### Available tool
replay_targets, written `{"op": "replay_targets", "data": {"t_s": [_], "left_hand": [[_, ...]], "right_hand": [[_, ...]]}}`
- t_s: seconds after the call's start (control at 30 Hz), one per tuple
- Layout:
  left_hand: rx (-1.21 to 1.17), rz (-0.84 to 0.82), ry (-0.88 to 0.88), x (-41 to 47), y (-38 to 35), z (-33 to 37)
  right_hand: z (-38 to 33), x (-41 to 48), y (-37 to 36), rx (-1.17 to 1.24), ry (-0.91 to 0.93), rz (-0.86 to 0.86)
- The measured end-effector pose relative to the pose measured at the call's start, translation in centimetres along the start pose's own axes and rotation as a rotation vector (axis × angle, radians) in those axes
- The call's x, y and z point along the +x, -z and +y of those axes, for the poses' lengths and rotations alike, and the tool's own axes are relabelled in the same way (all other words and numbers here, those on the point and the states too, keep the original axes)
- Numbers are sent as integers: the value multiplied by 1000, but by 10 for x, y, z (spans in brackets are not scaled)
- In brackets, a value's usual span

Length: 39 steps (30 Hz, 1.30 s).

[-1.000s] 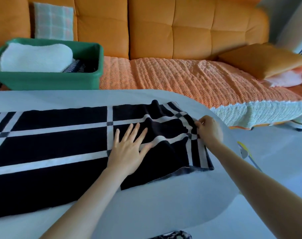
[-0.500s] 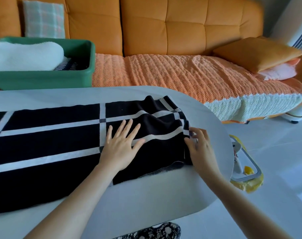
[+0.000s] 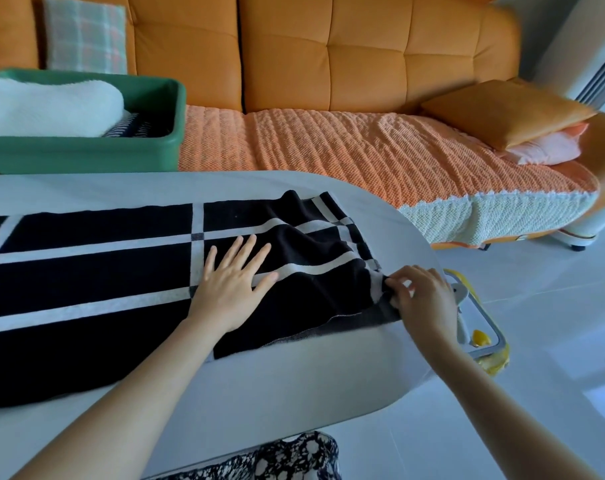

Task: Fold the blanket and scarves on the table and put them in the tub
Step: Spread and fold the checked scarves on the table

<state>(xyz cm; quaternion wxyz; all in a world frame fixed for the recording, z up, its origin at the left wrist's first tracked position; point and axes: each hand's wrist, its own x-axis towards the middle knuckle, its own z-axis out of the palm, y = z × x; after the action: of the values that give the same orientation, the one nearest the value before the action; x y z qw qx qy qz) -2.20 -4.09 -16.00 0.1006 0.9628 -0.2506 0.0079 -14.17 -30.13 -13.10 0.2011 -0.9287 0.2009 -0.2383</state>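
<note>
A black scarf with white grid stripes [image 3: 97, 271] lies spread lengthwise across the white table [image 3: 294, 382]. My left hand [image 3: 232, 285] presses flat on it with fingers spread, right of the middle. My right hand [image 3: 420, 299] pinches the scarf's right end at its near corner, by the table's rounded edge. The cloth bunches in loose ridges between the two hands. A green tub [image 3: 86, 154] stands at the back left, holding a folded white blanket [image 3: 48, 107] and a striped dark cloth [image 3: 131, 128].
An orange sofa [image 3: 328, 64] with a ribbed orange cover runs behind the table, with a plaid cushion [image 3: 84, 34] and orange pillows [image 3: 505, 112] on it. A yellow-rimmed object [image 3: 481, 330] sits on the floor right of the table's edge.
My right hand has slid along the scarf's right end toward me, from the far part to the near corner. The left hand stays pressed in place. The view shifted slightly.
</note>
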Motion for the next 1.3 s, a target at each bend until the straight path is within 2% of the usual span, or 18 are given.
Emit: {"op": "replay_targets", "data": {"t_s": [0.07,0.2,0.3,0.33,0.4,0.5,0.6,0.63,0.7,0.77,0.93,1.07,1.13,1.23,1.3], "left_hand": [[-1,-1,-2,0,0,0],[-7,0,-5,0,-1,0],[-16,-9,-3,0,0,1],[-18,-17,0,0,1,1],[-7,-15,-8,-1,1,1],[-122,44,-43,-2,3,0],[-325,232,-169,-12,14,7],[-379,245,-213,-19,18,14],[-458,166,-296,-36,26,30],[-433,99,-349,-50,28,44],[-350,115,-321,-55,27,54],[-415,111,-269,-59,32,61],[-453,112,-244,-61,34,61],[-450,68,-273,-62,32,58],[-432,56,-290,-63,29,57]], "right_hand": [[17,7,8,46,-97,14],[36,5,11,46,-132,-115],[28,4,21,87,7,0],[22,2,24,128,79,-8],[10,-4,25,194,221,-139],[13,-13,16,130,348,-317],[23,-11,20,119,306,-282],[26,-10,22,114,311,-269],[31,-9,25,108,358,-272],[36,-10,26,114,404,-276],[38,-9,23,3,519,-196],[44,-8,31,15,497,-52],[47,-10,39,0,543,11],[55,-14,39,-84,651,-22],[60,-16,34,-114,643,-79]]}}
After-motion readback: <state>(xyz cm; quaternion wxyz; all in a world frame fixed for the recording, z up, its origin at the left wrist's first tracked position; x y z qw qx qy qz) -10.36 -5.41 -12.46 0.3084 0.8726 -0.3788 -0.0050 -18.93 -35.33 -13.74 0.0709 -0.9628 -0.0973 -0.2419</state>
